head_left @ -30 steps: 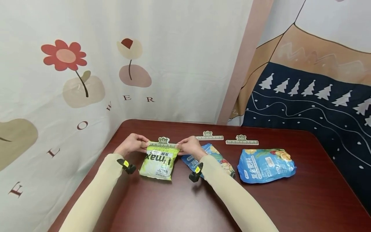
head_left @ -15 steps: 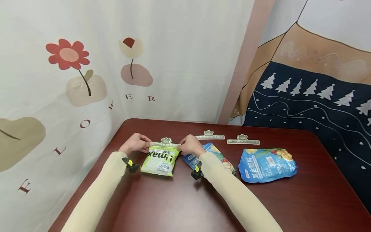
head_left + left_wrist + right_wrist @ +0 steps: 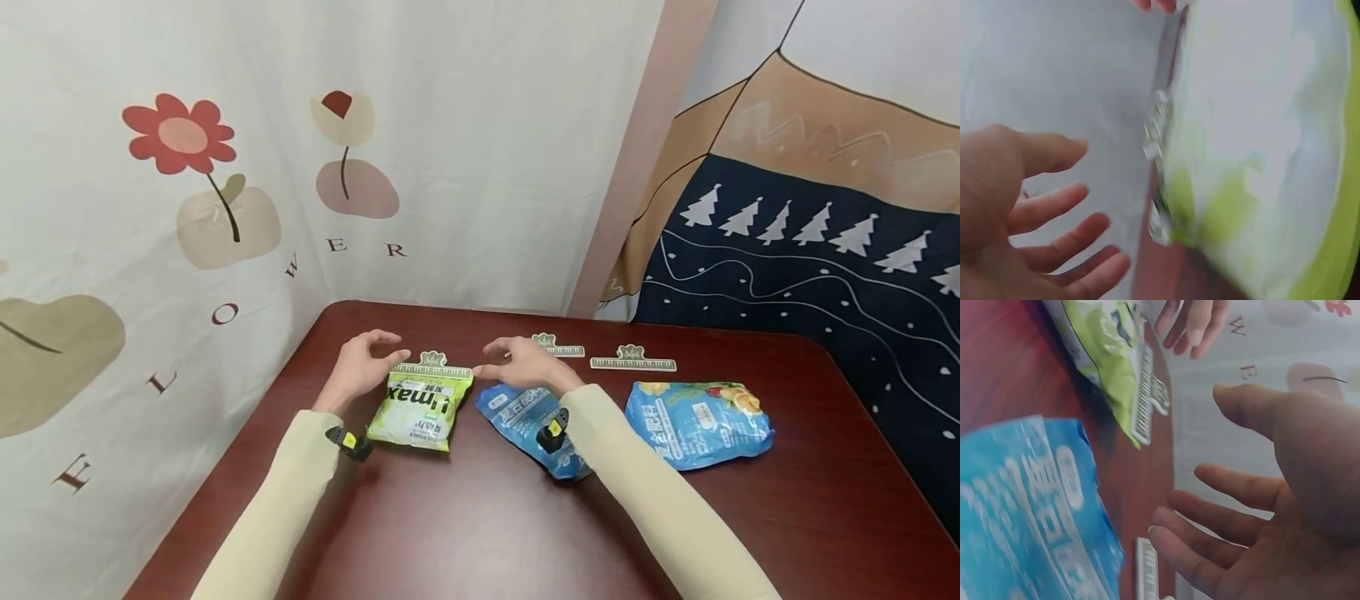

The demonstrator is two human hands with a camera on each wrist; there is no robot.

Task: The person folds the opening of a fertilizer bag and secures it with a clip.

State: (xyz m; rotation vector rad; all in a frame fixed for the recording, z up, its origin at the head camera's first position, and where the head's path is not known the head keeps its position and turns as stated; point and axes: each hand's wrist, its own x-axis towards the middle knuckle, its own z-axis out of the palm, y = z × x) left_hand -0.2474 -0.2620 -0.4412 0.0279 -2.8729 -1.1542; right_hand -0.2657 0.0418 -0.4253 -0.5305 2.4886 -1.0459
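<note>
A green and white bag [image 3: 417, 412] lies on the table with a long sealing clip [image 3: 432, 367] across its far edge. The clip has a piano-key bar and a crown-like grip. By the clip's left end my left hand [image 3: 362, 367] is raised with fingers spread and relaxed, holding nothing. At the right end my right hand [image 3: 525, 363] is likewise loose, thumb tip close to the clip. In the right wrist view the clip [image 3: 1142, 400] sits along the edge of the green bag [image 3: 1105, 356], and the fingers of my right hand [image 3: 1254, 500] are apart.
Under my right forearm lies a blue bag [image 3: 525, 421], partly covered. Another blue bag [image 3: 701, 423] rests farther right on the dark red table [image 3: 480, 525]. Two more clips lie behind them, one [image 3: 566, 351] partly hidden by my right hand, the other [image 3: 633, 363] beside it.
Both hands have let go of the clip's ends and drawn apart, the right hand moving to the right. The clip stays on the green bag.
</note>
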